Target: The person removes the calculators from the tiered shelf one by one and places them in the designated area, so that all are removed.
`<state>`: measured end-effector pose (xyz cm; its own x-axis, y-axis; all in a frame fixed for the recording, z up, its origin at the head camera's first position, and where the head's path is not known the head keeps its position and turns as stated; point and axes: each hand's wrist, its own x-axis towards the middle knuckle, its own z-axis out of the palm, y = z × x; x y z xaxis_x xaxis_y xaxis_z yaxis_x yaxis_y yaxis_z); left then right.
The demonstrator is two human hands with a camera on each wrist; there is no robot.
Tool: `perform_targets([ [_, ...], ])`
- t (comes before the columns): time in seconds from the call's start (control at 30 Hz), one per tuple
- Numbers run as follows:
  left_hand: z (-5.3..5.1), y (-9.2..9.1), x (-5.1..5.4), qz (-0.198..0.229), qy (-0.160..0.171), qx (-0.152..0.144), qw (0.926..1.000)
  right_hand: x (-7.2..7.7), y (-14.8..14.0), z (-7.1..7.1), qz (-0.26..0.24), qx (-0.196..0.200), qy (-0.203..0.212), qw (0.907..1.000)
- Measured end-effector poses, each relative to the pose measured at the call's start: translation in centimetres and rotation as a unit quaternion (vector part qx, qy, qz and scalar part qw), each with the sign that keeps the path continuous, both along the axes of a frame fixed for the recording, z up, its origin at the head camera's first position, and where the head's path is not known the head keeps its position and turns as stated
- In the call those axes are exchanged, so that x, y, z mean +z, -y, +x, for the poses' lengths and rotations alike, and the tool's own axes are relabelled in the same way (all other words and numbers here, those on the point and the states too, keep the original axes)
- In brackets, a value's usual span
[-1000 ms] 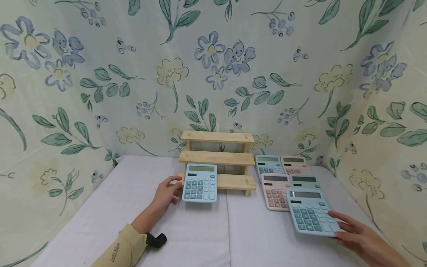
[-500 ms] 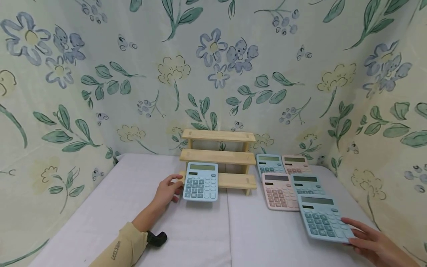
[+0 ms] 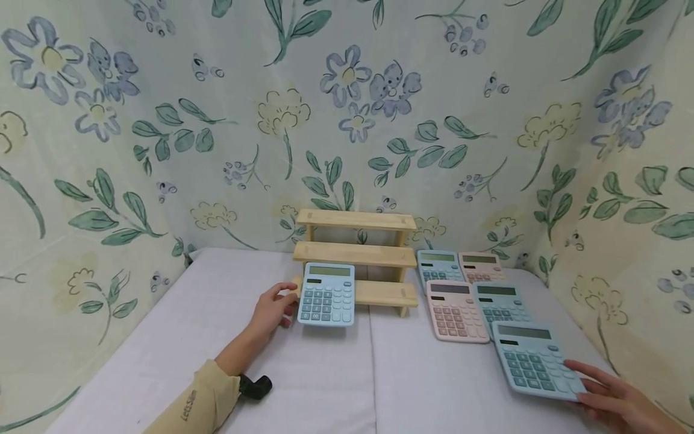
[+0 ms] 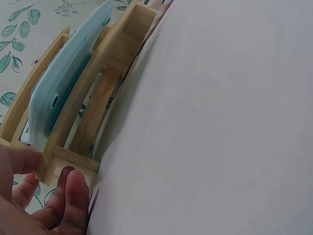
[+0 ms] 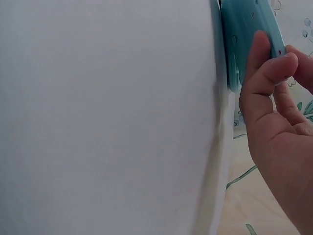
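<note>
My right hand point(image 3: 615, 392) pinches the lower right corner of a light blue calculator point(image 3: 534, 361) at the front right in the head view. The right wrist view shows the same calculator point(image 5: 249, 34) edge-on, thumb and fingers on either side. At the centre, another light blue calculator point(image 3: 326, 295) leans face-out on the lowest step of a three-tier wooden stand point(image 3: 387, 293). My left hand point(image 3: 270, 310) is at that step's left end. In the left wrist view its thumb and curled fingers point(image 4: 76, 188) close around the step's end, beside the calculator point(image 4: 58, 88).
To the right of the stand lie several calculators: a blue one point(image 3: 439, 265) and a pink one point(image 3: 481, 265) behind, a pink one point(image 3: 455, 313) and a blue one point(image 3: 499, 301) in front. White cloth point(image 3: 423, 386) covers the table; a floral curtain point(image 3: 228, 120) surrounds it.
My right hand has moved right and slightly toward me with the blue calculator, uncovering more of the pink and blue ones behind it. My left hand stays at the stand.
</note>
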<state>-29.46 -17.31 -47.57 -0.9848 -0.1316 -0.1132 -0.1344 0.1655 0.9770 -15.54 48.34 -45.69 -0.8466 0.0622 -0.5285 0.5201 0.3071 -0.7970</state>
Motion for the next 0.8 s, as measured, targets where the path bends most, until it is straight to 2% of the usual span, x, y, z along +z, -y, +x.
perform_targets([
  [0.43,-0.1,-0.02,-0.11,-0.004,-0.003,-0.004,1.0,0.31,0.2,0.88,-0.028,0.0,0.005,0.9996],
  [0.8,0.03,-0.05,0.03,-0.008,0.003,-0.003,1.0,-0.57,-0.06,0.64,-0.026,-0.022,0.017,0.9993],
])
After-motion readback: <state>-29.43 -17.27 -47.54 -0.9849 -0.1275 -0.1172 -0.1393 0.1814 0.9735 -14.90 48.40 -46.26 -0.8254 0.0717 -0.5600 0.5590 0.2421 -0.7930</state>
